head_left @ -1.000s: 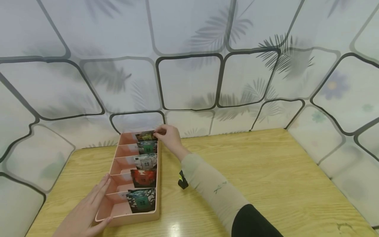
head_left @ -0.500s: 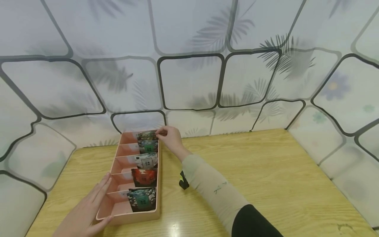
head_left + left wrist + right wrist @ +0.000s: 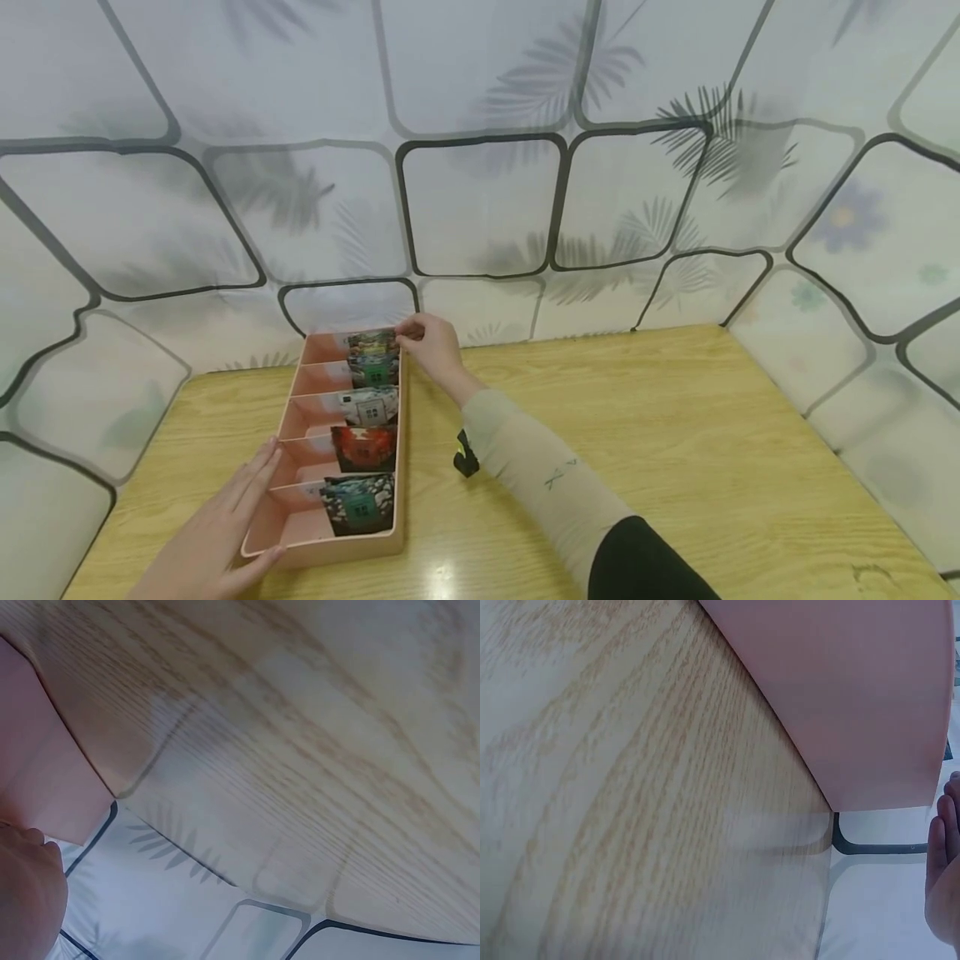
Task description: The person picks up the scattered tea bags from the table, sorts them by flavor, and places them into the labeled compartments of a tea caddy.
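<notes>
A pink divided box (image 3: 341, 550) stands on the table in the head view, its compartments running away from me. Each holds a sachet, pushed toward the right wall. My left hand (image 3: 213, 525) lies against the box's near left corner, fingers extended along the left rim, thumb at the front. Over the far right rim, my right hand (image 3: 435, 346) pinches the edge of the farthest sachet (image 3: 372, 341), dark with a yellow-green label. In front of that come a green-labelled sachet (image 3: 375, 372), a white one (image 3: 369, 407), a red one (image 3: 365, 448) and a dark pebble-patterned one (image 3: 358, 505).
A small black object (image 3: 466, 457) with a yellow-green spot shows beside my right sleeve. The wood-grain table (image 3: 637, 433) stretches right of the box. Behind it hangs a patterned fabric wall (image 3: 480, 208), close to the box's far end.
The farthest sachet has straightened and shifted slightly right in its compartment, my right fingertips moving a little with it. My left hand keeps its place on the box.
</notes>
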`<state>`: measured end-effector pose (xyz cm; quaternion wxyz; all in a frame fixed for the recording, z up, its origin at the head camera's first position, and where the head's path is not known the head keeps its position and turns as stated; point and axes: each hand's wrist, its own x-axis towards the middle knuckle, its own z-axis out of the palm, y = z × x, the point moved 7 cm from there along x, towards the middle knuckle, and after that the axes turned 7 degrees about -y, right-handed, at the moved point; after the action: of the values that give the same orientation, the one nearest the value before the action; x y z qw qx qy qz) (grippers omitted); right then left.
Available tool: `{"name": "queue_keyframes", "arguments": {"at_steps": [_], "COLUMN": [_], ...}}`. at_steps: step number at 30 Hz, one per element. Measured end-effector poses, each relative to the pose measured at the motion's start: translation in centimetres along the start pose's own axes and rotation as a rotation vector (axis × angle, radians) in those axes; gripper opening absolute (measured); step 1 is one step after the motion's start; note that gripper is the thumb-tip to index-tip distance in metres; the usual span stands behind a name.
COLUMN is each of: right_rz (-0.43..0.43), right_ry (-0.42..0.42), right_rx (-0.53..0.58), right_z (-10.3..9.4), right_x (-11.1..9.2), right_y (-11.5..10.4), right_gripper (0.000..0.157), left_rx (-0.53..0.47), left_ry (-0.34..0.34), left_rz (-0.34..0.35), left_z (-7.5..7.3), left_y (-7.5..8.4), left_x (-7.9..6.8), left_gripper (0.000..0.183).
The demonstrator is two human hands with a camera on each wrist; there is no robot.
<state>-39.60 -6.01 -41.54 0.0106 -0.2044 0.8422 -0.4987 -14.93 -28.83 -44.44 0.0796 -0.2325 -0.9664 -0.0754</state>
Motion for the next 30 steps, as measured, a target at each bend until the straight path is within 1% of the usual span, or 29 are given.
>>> {"name": "queue_keyframes", "arguments": {"at_steps": [4, 11, 16, 19, 22, 26, 30], "right_rz": [-0.015, -0.066, -0.106, -0.131, -0.158, -0.2, -0.241], "right_ry": [0.008, 0.016, 0.006, -0.01, -0.024, -0.041, -0.055], "right_rx": [0.01, -0.017, -0.064, -0.106, -0.157, -0.201, -0.243], "right_z": [-0.6, -2.2, -3.8, -4.9, -5.9, -7.3, -9.0], "right_x": [-0.1, -0.4, -0.8, -1.3, -1.8, -3.0, -4.4], "right_y": [-0.3, -1.1, -1.6, -1.9, -2.1, -2.4, -2.5], "right_gripper": [0.009, 0.01, 0.011, 0.012, 0.014, 0.018, 0.022], "left_rx": [0.028, 0.084, 0.136, 0.157, 0.163, 0.174, 0.18], "left_ry": [-0.008, -0.029, -0.032, -0.047, -0.032, 0.02, 0.041], "left_rz": [0.006, 0.045, 0.082, 0.086, 0.11, 0.157, 0.168], "left_z": [-0.1, -0.4, -0.8, -1.1, -1.8, -3.1, -4.4], "left_y": [0.0, -0.2, 0.0, 0.1, 0.2, 0.6, 1.1], "left_x": [0.0, 0.3, 0.7, 0.9, 1.3, 1.8, 2.4], "left_gripper": [0.118, 0.116, 0.113, 0.112, 0.111, 0.113, 0.114]}}
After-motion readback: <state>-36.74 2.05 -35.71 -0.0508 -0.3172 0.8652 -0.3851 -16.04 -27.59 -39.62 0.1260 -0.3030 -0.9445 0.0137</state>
